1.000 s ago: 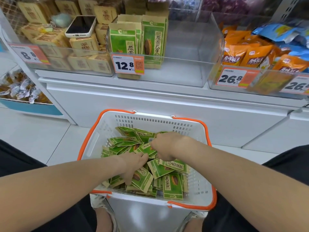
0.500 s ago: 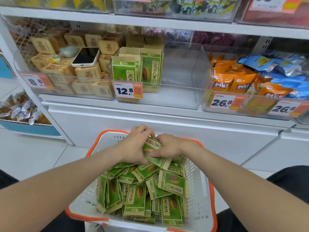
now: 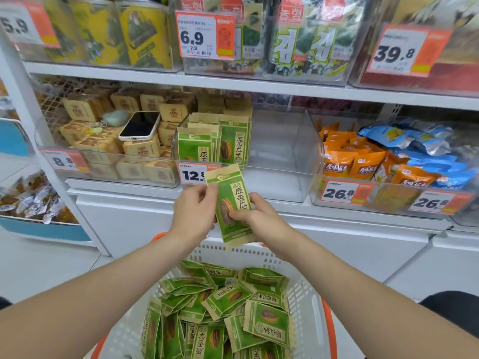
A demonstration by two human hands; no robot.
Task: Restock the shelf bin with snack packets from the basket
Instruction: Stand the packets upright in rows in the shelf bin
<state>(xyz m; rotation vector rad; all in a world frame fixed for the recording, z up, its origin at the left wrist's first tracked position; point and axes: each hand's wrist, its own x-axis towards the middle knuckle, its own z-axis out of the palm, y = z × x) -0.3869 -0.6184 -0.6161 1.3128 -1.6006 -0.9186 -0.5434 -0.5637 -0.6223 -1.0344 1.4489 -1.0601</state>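
Green-and-kraft, the sunflower seed packet [image 3: 234, 206] stands nearly upright in the air, printed face to the camera, and is held between both hands just in front of the price tag [image 3: 192, 174] on the bin's front lip. The left hand [image 3: 194, 211], at its nine o'clock, pinches the upper edge between thumb and curled fingers. The right hand [image 3: 256, 216], at four o'clock, clamps the lower half with the thumb laid across the print. Half a second earlier the same packet lay slanted at the basket's far rim under both hands, and half a second before that they were down in the pile, so one packet has been picked, lifted clear and squared up. I judge it ready to go in. At twelve to two o'clock the clear shelf bin [image 3: 285, 141] holds only a short row of standing packets [image 3: 223, 143] on its left side, with bare floor to their right. At six o'clock the white basket [image 3: 307, 304] carries a loose heap of matching packets [image 3: 233, 301], so much restocking remains. The view has also tipped upward, bringing the upper shelf into sight.
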